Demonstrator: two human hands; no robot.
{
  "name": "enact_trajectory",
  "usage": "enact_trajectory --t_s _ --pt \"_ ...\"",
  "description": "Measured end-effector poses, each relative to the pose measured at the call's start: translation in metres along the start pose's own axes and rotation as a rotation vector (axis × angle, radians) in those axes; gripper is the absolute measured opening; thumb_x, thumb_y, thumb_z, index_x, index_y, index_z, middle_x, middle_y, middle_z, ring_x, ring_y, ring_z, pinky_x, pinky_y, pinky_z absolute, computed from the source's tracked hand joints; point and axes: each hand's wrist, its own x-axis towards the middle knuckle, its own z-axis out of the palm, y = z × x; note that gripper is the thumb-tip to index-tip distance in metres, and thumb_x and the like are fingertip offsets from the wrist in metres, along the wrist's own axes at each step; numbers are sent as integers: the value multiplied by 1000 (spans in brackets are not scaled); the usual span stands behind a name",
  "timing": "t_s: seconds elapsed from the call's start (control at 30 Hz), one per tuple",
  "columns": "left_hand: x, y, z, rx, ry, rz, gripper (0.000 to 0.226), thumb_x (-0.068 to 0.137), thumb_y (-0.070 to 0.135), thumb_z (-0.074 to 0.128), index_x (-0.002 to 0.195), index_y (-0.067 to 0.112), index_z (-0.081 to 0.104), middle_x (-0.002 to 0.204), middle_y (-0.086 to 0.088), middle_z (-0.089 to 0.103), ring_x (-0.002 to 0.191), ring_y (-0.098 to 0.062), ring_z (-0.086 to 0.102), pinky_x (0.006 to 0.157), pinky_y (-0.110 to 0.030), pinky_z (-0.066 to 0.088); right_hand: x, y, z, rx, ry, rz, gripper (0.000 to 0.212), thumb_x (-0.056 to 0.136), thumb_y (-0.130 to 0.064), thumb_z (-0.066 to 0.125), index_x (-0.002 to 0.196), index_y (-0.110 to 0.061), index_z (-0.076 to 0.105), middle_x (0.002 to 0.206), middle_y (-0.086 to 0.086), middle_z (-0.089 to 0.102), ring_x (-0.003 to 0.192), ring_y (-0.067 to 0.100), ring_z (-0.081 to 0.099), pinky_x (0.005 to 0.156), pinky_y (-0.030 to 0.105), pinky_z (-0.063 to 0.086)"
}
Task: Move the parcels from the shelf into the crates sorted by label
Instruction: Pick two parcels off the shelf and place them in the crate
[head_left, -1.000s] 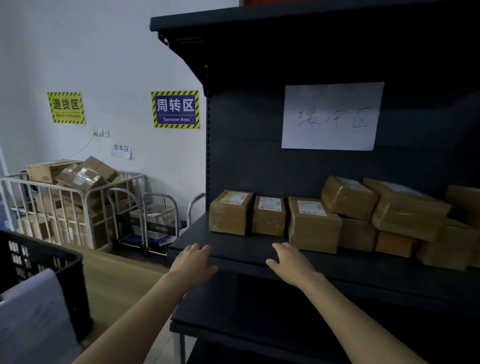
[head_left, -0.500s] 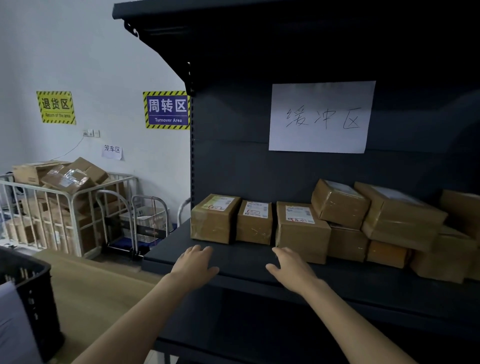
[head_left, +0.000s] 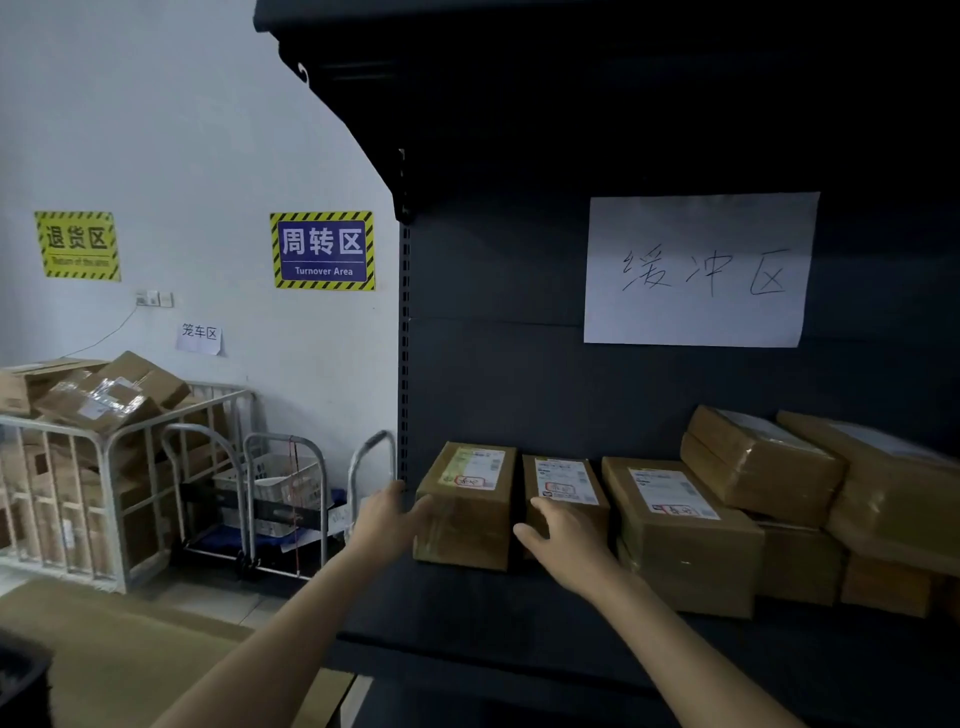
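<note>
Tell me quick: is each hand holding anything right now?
Left hand: open, fingers at the leftmost parcel's left side.
Right hand: open, beside that parcel, gripping nothing.

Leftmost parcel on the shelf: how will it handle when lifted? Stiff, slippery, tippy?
Likely stiff: the leftmost parcel has square cardboard edges. Its glossy tape wrap may be slippery for the left hand and right hand. It sits flat on the shelf, so a push probably slides it, not tips it.
</note>
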Motion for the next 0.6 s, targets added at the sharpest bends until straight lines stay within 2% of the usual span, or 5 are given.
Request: enact_trajectory --t_s 0.1,0.23,0.4,0.5,0.6 --pt "31 -9 4 -134 -61 -87 64 93 45 47 142 6 33 142 -14 44 130 -28 44 104 -37 38 18 -12 10 55 42 61 58 95 -40 44 143 -9 31 146 8 39 134 21 38 108 35 36" --pt "62 -20 17 -210 -145 -134 65 91 53 42 136 6 43 132 -13 54 121 -27 51 103 -42 42 30 -23 20 112 87 112 48 97 -38 42 127 -1 46 128 12 54 118 23 50 97 33 41" --pt "65 -21 33 -443 -210 -194 44 97 34 39 121 2 57 110 -14 63 105 -30 60 97 -40 47 42 -19 32 220 73 171 57 97 -45 37 136 -4 41 137 9 49 125 20 47 96 24 37" --pt "48 -24 33 -515 -168 -142 36 99 27 37 123 7 54 113 -13 61 106 -28 57 95 -37 45 41 -13 43 247 110 153 53 95 -47 40 129 -8 51 128 5 57 117 17 53 96 26 44" --pt "26 -34 24 -606 -220 -8 28 99 22 38 125 18 47 113 -4 58 105 -19 55 85 -28 45 34 -7 54 313 139 90 40 94 -32 51 128 -13 51 124 0 59 118 14 54 90 18 42"
